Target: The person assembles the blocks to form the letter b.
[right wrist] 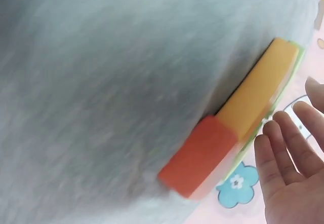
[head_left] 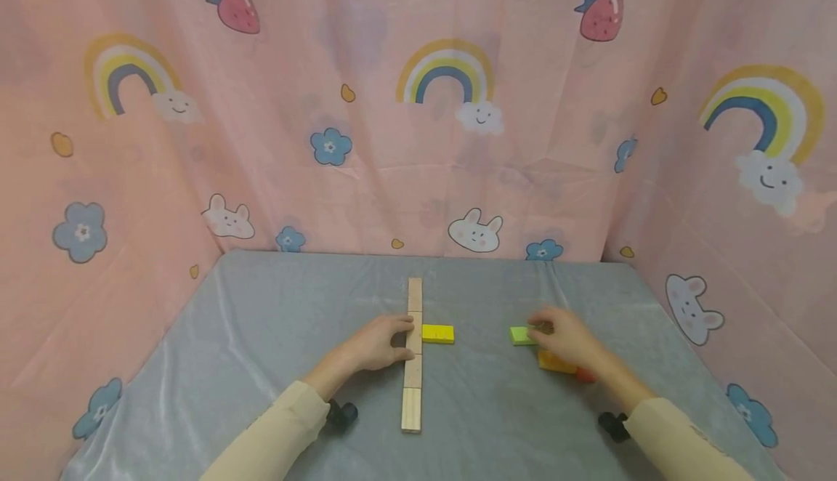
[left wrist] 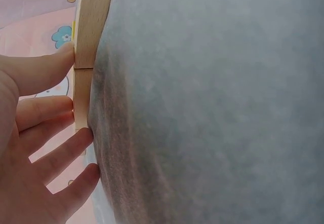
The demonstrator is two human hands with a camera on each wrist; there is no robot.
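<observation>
Plain wooden blocks [head_left: 411, 410] lie end to end in a straight row running away from me. My left hand [head_left: 379, 343] is at the left side of this row, thumb and fingertips touching the middle blocks, fingers fairly straight in the left wrist view. A yellow block [head_left: 438, 333] sticks out from the row's right side at a right angle. Over on the right, my right hand [head_left: 567, 337] hovers by a light green block [head_left: 520, 336], covering part of it. Its fingers look loosely extended in the right wrist view. An orange block [right wrist: 260, 87] and a red block [right wrist: 202, 155] lie end to end beside the green.
Grey cloth [head_left: 294, 299] covers the table. Pink printed curtains [head_left: 366, 197] hang at the back and both sides. Dark wrist devices [head_left: 343, 414] show below each hand. Bare cloth lies between the yellow and green blocks.
</observation>
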